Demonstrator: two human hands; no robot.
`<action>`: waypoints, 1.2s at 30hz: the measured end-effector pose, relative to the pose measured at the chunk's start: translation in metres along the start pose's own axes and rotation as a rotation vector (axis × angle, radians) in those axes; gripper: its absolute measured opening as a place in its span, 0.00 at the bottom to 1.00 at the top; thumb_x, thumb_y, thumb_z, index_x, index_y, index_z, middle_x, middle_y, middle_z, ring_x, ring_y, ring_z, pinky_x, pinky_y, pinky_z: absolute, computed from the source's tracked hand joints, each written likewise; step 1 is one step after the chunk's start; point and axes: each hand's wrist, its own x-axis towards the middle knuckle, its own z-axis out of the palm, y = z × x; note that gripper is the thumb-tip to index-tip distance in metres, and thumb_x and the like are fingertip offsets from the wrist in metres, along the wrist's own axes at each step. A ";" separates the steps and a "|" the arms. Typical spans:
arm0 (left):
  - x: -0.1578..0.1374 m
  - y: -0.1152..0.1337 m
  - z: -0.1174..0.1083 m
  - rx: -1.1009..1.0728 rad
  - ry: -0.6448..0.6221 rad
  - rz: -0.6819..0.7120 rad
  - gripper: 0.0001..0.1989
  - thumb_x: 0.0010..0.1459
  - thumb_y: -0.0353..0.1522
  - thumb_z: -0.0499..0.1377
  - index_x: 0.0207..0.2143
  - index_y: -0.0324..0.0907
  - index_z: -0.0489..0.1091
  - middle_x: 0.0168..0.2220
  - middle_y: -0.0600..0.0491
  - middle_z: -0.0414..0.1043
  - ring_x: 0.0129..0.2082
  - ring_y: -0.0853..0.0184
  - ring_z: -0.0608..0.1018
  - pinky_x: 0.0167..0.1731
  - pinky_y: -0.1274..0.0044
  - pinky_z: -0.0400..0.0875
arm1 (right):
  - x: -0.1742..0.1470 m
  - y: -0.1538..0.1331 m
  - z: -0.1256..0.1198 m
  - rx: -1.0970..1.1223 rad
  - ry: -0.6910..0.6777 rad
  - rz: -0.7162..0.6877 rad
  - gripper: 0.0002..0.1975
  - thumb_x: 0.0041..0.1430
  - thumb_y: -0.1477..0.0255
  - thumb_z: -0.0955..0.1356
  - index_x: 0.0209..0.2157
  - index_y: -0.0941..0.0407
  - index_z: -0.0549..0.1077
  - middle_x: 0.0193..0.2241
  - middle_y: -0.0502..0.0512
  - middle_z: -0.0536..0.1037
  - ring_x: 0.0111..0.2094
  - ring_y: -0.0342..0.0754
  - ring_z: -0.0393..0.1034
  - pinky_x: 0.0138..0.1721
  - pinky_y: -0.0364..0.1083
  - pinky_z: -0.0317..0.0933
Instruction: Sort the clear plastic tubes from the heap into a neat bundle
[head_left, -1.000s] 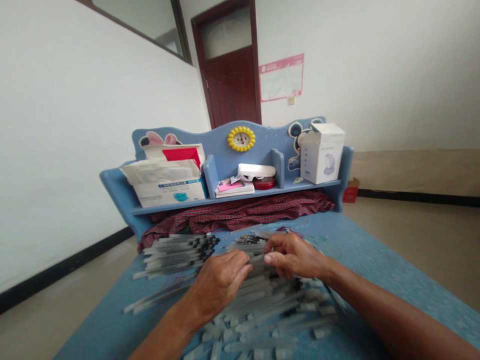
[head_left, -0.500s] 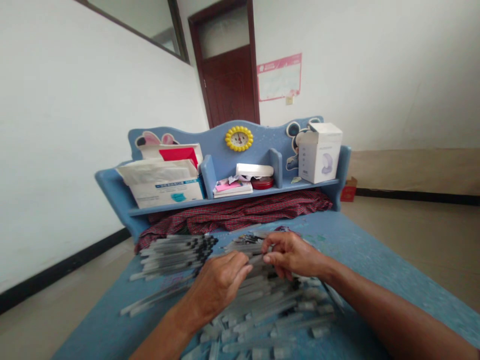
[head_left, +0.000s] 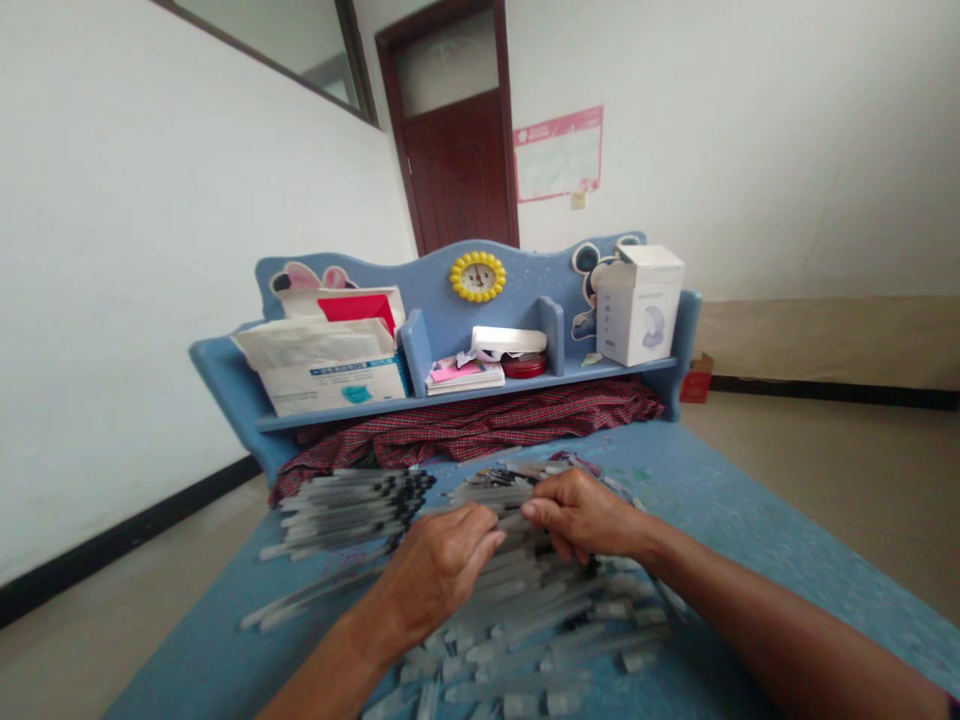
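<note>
Spreading across the lower centre of the head view, many translucent tubes (head_left: 517, 625) lie loose on a blue table (head_left: 787, 530) beneath the two hands. The left hand (head_left: 442, 560) is curled, palm down, its fingertips directed inward; the right hand (head_left: 589, 515) is bent with thumb and forefinger close together. The hands are apart, and whether either grips a tube cannot be told. At the centre left, a bundle (head_left: 330, 510) lies roughly parallel, dark ends to the right; by its order it looks dealt with, whereas the disordered spread looks left over. Its count cannot be made.

Materials: the tubes are slender, smooth and frosted, probably plastic; short clear cylinders (head_left: 641, 660) lie among them at the lower edge. Beyond, a red checked cloth (head_left: 465, 430) forms soft folds below a painted blue shelf (head_left: 427, 290), its backboard wavy-topped and bearing a petal-rimmed yellow clock (head_left: 478, 277).
</note>
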 end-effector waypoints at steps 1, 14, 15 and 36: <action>0.000 0.000 0.001 0.001 -0.008 -0.003 0.09 0.63 0.30 0.48 0.32 0.40 0.65 0.26 0.54 0.69 0.26 0.68 0.74 0.26 0.79 0.62 | 0.000 0.000 0.000 0.021 -0.001 0.002 0.18 0.57 0.57 0.63 0.24 0.57 0.63 0.11 0.44 0.66 0.09 0.36 0.57 0.09 0.35 0.48; -0.001 -0.003 0.003 0.009 0.009 0.002 0.10 0.63 0.30 0.47 0.33 0.39 0.66 0.26 0.53 0.70 0.26 0.67 0.75 0.26 0.78 0.63 | 0.001 0.005 -0.049 -0.281 0.268 0.153 0.02 0.52 0.75 0.64 0.27 0.59 0.67 0.12 0.44 0.68 0.11 0.36 0.59 0.13 0.36 0.51; -0.001 -0.003 0.003 0.015 0.010 0.005 0.10 0.63 0.30 0.47 0.32 0.39 0.66 0.25 0.53 0.70 0.26 0.67 0.75 0.26 0.78 0.63 | 0.001 0.007 -0.053 -0.324 0.277 0.172 0.02 0.51 0.76 0.65 0.26 0.59 0.67 0.11 0.44 0.67 0.11 0.36 0.58 0.14 0.36 0.50; -0.001 0.003 0.001 0.033 -0.010 0.024 0.09 0.63 0.30 0.47 0.33 0.40 0.65 0.26 0.53 0.70 0.26 0.67 0.75 0.26 0.78 0.62 | -0.004 -0.003 -0.031 -0.260 0.102 -0.071 0.19 0.59 0.61 0.61 0.20 0.58 0.64 0.12 0.45 0.64 0.14 0.37 0.58 0.16 0.37 0.50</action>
